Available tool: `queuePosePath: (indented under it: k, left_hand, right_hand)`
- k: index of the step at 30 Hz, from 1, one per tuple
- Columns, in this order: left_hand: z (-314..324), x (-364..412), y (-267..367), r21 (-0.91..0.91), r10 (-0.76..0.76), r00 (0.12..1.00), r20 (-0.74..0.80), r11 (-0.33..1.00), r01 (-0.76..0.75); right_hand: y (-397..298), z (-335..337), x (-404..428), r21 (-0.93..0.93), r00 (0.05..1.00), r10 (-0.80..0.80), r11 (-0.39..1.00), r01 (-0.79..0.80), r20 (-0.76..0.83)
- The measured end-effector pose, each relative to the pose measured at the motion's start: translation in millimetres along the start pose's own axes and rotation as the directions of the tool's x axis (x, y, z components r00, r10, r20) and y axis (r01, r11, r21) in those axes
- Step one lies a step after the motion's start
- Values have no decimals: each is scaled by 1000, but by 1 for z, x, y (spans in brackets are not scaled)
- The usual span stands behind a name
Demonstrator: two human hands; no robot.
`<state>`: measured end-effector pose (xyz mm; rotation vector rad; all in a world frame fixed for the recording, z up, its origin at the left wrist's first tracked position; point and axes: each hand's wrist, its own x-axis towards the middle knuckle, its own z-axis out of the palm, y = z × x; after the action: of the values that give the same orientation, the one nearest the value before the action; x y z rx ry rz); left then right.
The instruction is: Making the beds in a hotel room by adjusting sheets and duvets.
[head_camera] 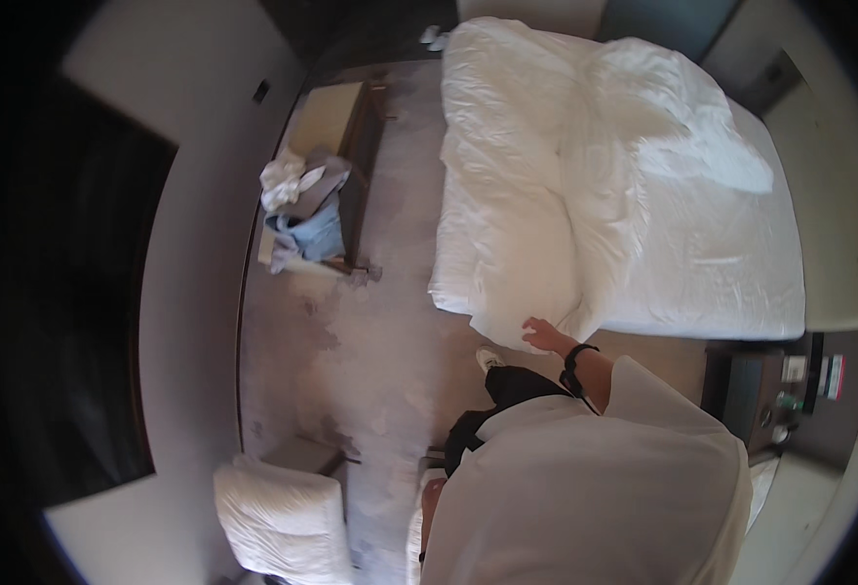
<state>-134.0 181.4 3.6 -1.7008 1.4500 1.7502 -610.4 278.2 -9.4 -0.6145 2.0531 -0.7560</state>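
Observation:
My right hand (546,336), with a black watch on the wrist, is over the hanging corner of a white duvet (517,241). Its fingers are slightly curled and apart, with no fabric visibly pinched; whether they touch the cover cannot be told. The rumpled duvet lies bunched across the left half of a bed with a white sheet (721,270). Low at my side, my left hand (433,499) is partly hidden by my white shirt. It is close to a white padded edge (415,530), and its fingers are not visible.
A wooden bench (330,113) by the wall holds a blue garment (319,232) and white cloth (283,181). White padded bedding or a cushion (283,519) sits at lower left beside a grey block (305,455). A dark nightstand (736,395) with small items stands beside the bed.

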Motion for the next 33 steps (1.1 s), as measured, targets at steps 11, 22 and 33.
queuePosePath:
  k: [11, 22, 33]
  left_hand:
    - [-126, 151, 98, 593, 215, 883, 416, 673, -443]
    - [-192, 137, 335, 433, -183, 923, 338, 901, 20]
    - [-262, 202, 329, 730, -117, 899, 422, 632, -261]
  right_hand:
    - [40, 34, -18, 412, 928, 340, 876, -253, -151]
    - [15, 100, -46, 489, 669, 627, 471, -734, 400]
    - [-116, 72, 6, 602, 862, 506, 688, -405, 1]
